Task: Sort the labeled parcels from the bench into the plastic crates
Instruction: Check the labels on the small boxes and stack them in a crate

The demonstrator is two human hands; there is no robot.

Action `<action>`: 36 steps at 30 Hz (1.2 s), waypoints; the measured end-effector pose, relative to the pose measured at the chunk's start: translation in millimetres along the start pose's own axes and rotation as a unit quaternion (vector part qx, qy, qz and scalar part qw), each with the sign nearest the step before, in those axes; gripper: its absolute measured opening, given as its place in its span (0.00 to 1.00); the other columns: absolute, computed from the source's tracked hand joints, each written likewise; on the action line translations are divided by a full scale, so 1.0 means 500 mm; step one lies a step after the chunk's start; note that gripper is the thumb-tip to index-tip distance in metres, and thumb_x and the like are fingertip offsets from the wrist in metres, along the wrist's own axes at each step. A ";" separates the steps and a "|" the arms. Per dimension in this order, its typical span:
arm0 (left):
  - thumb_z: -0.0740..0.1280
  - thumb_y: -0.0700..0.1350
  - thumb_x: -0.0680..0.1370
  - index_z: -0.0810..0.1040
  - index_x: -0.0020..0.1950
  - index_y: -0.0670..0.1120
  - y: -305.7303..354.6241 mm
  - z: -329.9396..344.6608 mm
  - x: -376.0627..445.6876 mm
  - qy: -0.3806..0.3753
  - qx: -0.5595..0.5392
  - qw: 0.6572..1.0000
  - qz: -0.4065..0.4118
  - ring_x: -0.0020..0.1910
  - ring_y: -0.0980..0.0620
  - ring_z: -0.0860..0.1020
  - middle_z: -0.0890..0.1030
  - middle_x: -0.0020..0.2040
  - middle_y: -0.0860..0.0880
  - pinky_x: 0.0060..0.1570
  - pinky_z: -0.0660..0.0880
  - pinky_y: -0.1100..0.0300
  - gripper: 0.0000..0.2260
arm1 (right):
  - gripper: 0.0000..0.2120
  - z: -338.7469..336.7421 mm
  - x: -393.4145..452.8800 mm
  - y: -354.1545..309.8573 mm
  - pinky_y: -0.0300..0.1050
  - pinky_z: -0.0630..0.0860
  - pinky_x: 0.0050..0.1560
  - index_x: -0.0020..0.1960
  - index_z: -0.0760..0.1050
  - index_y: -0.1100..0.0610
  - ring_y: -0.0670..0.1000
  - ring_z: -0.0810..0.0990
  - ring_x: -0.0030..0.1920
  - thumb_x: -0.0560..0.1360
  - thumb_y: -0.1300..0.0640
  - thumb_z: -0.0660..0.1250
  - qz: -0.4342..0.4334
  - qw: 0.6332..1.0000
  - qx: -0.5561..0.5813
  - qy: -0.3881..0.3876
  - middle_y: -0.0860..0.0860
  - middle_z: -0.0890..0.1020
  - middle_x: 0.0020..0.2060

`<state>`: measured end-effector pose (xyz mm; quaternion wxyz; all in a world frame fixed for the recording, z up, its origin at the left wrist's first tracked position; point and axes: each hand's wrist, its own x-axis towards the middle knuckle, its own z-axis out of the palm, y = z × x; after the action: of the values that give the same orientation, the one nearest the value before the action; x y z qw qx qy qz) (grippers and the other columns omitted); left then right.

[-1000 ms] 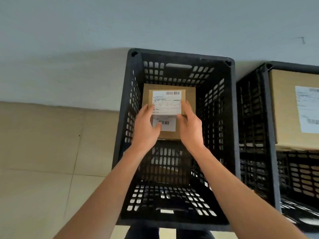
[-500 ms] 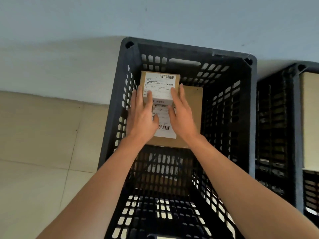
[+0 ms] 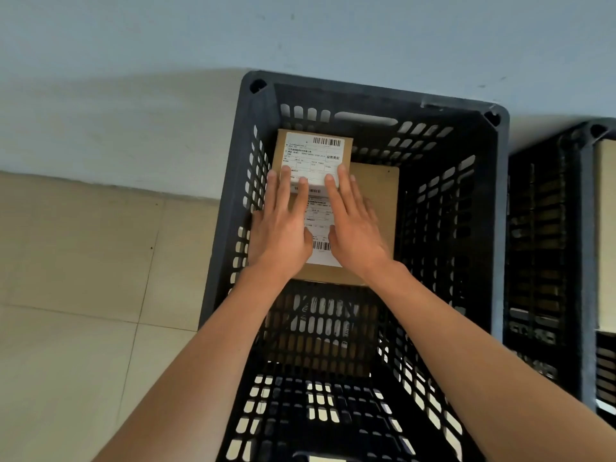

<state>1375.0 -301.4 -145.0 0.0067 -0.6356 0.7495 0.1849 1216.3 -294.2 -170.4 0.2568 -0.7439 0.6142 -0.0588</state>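
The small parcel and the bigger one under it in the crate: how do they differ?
The small parcel lies on top, at the far left corner of the crate; the large parcel lies beneath it. The label nearly covers the small parcel's top but leaves bare cardboard on the large parcel. Fingertips of both hands touch the small one. Both are brown cardboard with white barcode labels.

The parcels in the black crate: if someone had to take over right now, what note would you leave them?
Left hand: open, fingers straight, lying flat on the small parcel.
Right hand: open, flat on the same parcel, partly over the big parcel underneath.
Where things are: the small parcel sits on the big one inside the black crate, at its far left corner, label up. Another crate to the right holds a box.
Done: this parcel is in the crate.
Left: lift both hands away and fetch the next parcel; the bench is out of view, so I cannot tell how many remain.
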 end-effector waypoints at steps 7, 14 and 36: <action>0.72 0.43 0.78 0.47 0.85 0.49 -0.002 -0.015 0.003 -0.036 -0.021 0.999 -0.005 0.84 0.42 0.37 0.39 0.85 0.45 0.74 0.69 0.37 0.43 | 0.49 -0.017 0.002 -0.008 0.66 0.45 0.82 0.83 0.31 0.50 0.59 0.34 0.83 0.78 0.67 0.63 0.025 0.998 -0.037 -0.046 0.47 0.24 0.78; 0.70 0.46 0.81 0.49 0.85 0.47 0.010 -0.049 -0.025 -0.013 -0.053 0.998 -0.001 0.84 0.42 0.40 0.40 0.85 0.44 0.78 0.63 0.39 0.39 | 0.40 -0.065 -0.024 -0.039 0.64 0.54 0.80 0.85 0.46 0.53 0.59 0.39 0.84 0.80 0.64 0.64 0.029 0.998 -0.055 -0.010 0.55 0.40 0.84; 0.65 0.47 0.85 0.75 0.75 0.52 0.292 -0.236 -0.292 -0.018 -0.440 0.892 0.104 0.60 0.76 0.73 0.76 0.69 0.61 0.58 0.68 0.78 0.18 | 0.13 -0.345 -0.516 -0.105 0.50 0.80 0.65 0.68 0.80 0.50 0.45 0.82 0.63 0.84 0.56 0.66 0.279 0.691 0.612 0.265 0.45 0.85 0.61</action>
<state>1290.0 -178.1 39.9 -0.2796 -0.4881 0.6529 0.5073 1131.7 -98.0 60.7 0.4862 -0.1701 0.6644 -0.5415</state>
